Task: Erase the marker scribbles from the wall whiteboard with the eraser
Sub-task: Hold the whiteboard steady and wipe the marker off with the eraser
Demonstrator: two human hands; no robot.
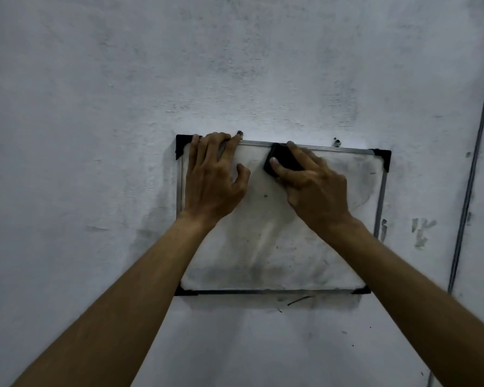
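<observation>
A small whiteboard (274, 247) with a metal frame and black corner caps hangs on the wall. Its surface is smeared grey, with faint marker traces (366, 177) toward the upper right. My left hand (214, 177) lies flat on the board's upper left part, its fingertips reaching the top edge. My right hand (310, 182) presses a black eraser (282, 160) against the board near the middle of the top edge. The fingers cover most of the eraser.
Two nails (239, 133) (337, 141) stick out of the rough grey wall just above the board. A thin cable (472, 169) runs down the wall at the right. Dark marker marks (299, 300) stain the wall below the board.
</observation>
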